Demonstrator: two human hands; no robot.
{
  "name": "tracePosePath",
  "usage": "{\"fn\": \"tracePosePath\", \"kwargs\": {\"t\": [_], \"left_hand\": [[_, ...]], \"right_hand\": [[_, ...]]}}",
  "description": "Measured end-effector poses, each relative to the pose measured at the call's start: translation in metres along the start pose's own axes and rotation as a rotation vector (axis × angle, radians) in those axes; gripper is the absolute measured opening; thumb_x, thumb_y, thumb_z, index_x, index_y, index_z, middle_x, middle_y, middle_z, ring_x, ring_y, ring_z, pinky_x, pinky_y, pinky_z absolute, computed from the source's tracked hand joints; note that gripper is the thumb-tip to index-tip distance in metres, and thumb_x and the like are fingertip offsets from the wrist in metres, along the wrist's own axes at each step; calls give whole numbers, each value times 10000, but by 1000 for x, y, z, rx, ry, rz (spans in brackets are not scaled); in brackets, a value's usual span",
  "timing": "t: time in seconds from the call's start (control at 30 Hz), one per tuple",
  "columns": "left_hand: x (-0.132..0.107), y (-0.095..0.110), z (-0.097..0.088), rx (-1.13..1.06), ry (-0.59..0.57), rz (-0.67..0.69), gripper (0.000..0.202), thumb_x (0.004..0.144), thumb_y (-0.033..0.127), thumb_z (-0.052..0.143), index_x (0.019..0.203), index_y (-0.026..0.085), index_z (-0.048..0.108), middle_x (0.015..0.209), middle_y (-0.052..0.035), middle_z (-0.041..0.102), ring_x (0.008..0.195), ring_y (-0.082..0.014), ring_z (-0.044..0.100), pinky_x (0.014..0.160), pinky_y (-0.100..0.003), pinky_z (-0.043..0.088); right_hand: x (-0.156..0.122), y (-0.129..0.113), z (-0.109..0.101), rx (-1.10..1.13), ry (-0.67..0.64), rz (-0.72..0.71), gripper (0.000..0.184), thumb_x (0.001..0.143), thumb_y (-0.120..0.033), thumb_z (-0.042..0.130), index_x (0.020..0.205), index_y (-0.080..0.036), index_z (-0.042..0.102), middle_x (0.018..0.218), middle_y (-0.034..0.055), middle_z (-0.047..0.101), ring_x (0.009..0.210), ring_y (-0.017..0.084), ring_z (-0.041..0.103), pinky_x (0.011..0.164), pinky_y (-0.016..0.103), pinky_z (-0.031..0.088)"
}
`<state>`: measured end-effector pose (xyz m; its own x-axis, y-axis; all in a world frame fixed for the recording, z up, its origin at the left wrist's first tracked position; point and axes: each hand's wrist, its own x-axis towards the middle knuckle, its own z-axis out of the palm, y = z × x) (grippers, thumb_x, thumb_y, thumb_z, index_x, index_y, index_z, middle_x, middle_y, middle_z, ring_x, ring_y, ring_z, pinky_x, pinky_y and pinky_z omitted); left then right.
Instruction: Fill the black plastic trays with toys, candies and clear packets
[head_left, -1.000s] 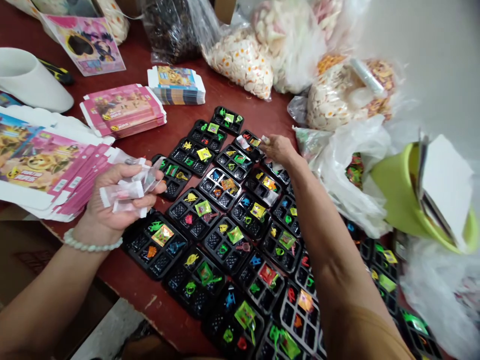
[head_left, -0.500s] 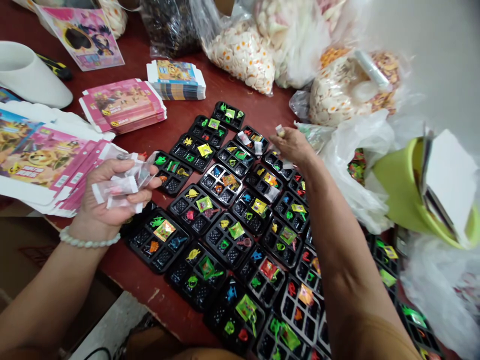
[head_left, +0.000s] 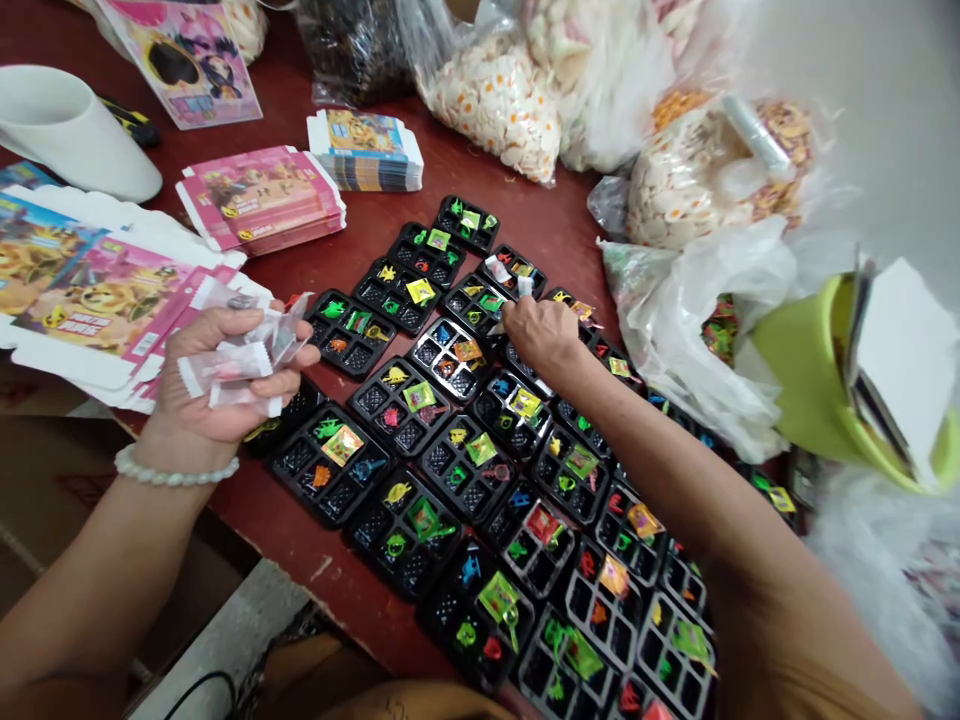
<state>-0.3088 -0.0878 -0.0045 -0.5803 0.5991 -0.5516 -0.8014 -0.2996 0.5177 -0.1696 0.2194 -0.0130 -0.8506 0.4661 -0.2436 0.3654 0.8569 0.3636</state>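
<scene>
My left hand, palm up with fingers curled, holds several small sweets in clear-and-white twist wrappers. My right hand reaches over the black compartment trays, its fingers bent down and pinched. A bit of white wrapper shows at its fingertips; the rest is hidden under the hand. Just beyond it, a tray has white wrapped pieces lying on it. Other trays hold small coloured plastic toys and bright square sachets, such as a green sachet.
Left lie flat printed boxes, a pink box stack, a smaller blue-yellow stack and a white container. Along the back stand filled clear bags. A white plastic bag and a green bin stand right.
My right hand has moved left and nearer to me, from beside the far trays to over the middle ones. The left hand keeps its sweets in place. The view has shifted slightly.
</scene>
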Motion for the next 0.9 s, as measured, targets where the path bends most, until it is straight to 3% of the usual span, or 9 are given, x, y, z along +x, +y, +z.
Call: {"fn": "tracePosePath", "kwargs": {"t": [0.2,0.33,0.43,0.63,0.73,0.83,0.9], "left_hand": [[-1,3,0,-22,7,-1,292,849,121,375,819,132,666,695,-164,697,588,-237,640,277,-174,316],[0,1,0,-47,23,-12,274,851,125,406,801,149,675,716,-161,709,605,-242,650,280,-174,331],[1,-1,1,-49,-17,-11,265,850,123,424,791,132,681,724,-174,708,608,-240,653,286,-172,349],[0,1,-1,-39,-35,25,254,853,130,416,808,114,666,739,-169,699,602,-228,657,287,-165,357],[2,3,-8,-44,-36,33,210,809,130,445,806,99,652,698,-180,681,583,-241,665,284,-171,354],[6,3,-16,-48,-56,48,221,787,128,455,837,54,658,706,-193,683,560,-244,668,281,-170,350],[8,2,-17,-57,-63,51,235,785,120,454,863,37,659,736,-197,693,565,-247,675,279,-166,342]], "right_hand": [[-7,16,-13,76,-9,70,327,954,-71,442,1162,-137,685,1073,229,713,1007,365,704,823,455,519],[10,30,-26,475,180,151,215,947,-281,581,1049,-143,711,972,163,726,917,294,690,847,430,528],[38,16,-26,741,278,119,228,931,-333,593,987,-149,714,920,116,734,874,248,680,847,390,542],[79,-28,-15,647,169,180,256,899,-301,618,1071,-134,708,1097,188,733,1018,317,677,885,433,540],[82,-27,-11,625,97,121,230,880,-367,676,932,-148,723,991,157,737,983,301,681,871,400,536],[82,-17,-8,652,118,100,334,877,-476,703,830,-146,710,883,136,720,906,271,674,829,368,526],[83,-11,-6,706,137,109,322,872,-458,723,839,-139,712,865,118,714,863,243,664,808,351,515]]}}
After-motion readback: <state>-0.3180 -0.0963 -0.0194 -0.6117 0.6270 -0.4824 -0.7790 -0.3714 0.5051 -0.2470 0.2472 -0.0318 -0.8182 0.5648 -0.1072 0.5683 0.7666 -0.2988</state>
